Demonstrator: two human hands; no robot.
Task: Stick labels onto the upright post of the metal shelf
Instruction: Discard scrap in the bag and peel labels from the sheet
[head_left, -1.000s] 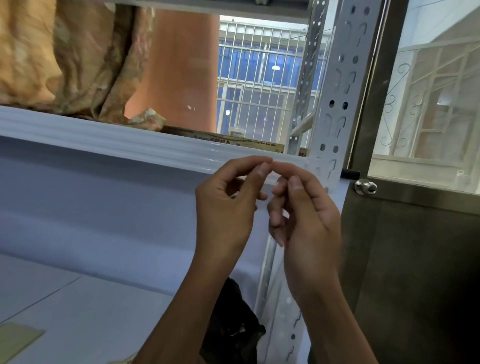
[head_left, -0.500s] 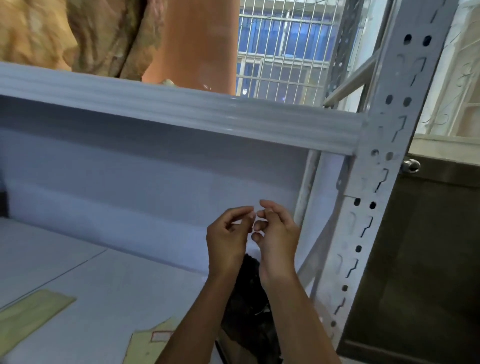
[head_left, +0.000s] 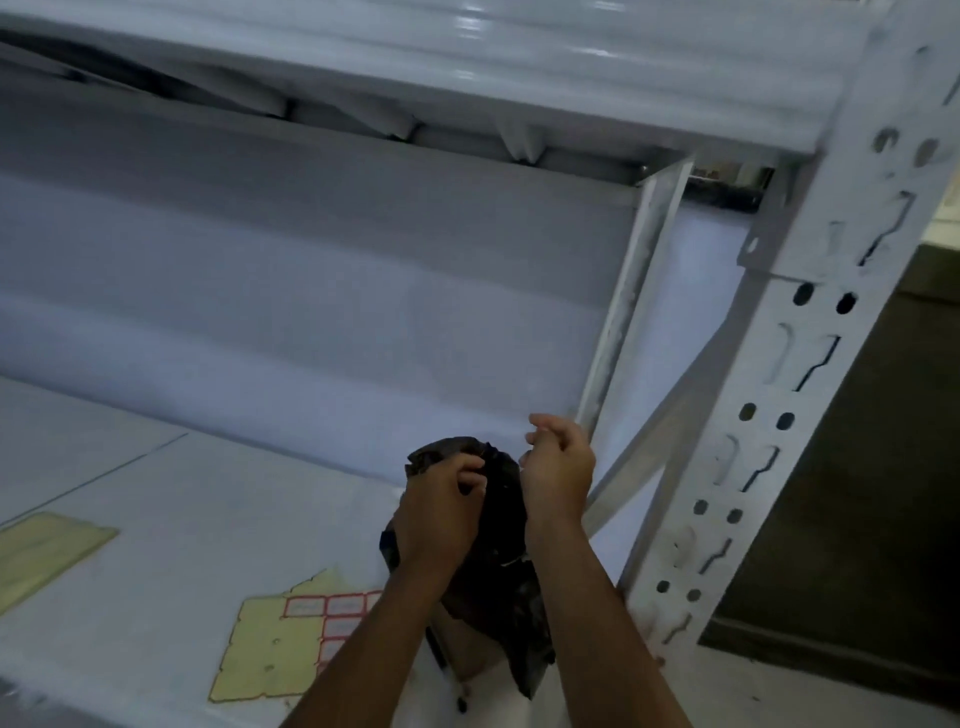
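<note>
Lowered from the beam, left hand (head_left: 441, 499) pinches the black bag (head_left: 498, 545); right hand (head_left: 558, 467), fingers curled, contents indiscernible; label sheet (head_left: 291, 644) likely thin and limp, lifted by corners.

Both hands have dropped from the level of the upper beam to just above the lower shelf board (head_left: 156, 519), and their fingertips no longer meet: the left hand (head_left: 441, 499) now pinches the top of the black bag (head_left: 498, 587), while the right hand (head_left: 558, 467) sits curled just beside it, nearer the upright post (head_left: 779, 415); the label sheet (head_left: 291, 644) left of the bag has come into view
</note>
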